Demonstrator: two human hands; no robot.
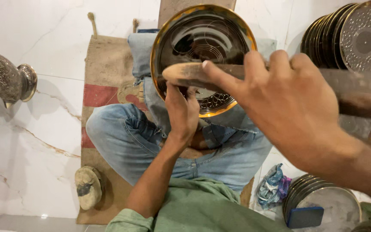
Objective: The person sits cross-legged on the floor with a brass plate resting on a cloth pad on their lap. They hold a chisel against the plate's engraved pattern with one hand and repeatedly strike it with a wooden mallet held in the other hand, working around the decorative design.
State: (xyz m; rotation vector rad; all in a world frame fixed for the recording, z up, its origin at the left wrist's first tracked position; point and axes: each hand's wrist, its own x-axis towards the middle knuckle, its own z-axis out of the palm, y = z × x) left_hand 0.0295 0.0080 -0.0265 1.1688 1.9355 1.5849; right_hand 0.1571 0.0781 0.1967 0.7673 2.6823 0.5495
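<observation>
A round brass plate with a dark polished centre and a golden rim (202, 47) is held upright on the lap of a person seated cross-legged in blue jeans on a burlap mat with a red stripe (104, 81), over a white marble floor (31, 141). The plate is steadied from below by the left hand (182, 112), whose fingers are curled closed against its lower edge. A long, worn wooden tool (190, 74) is gripped in the right hand (288, 105), fingers wrapped shut round its shaft, the index finger laid along it; its rounded end is set before the plate's face, though contact cannot be confirmed. Fine concentric lines and a patterned band near the lower rim are already seen on the plate, suggesting work well under way, with much of the dark centre left plain. A stack of embossed silver-toned plates (344, 36) is stood at upper right, and a second pile of grey plates (323, 202) lies at lower right beside a crumpled cloth (273, 184). An ornate metal vase (3, 77) is laid at far left.
</observation>
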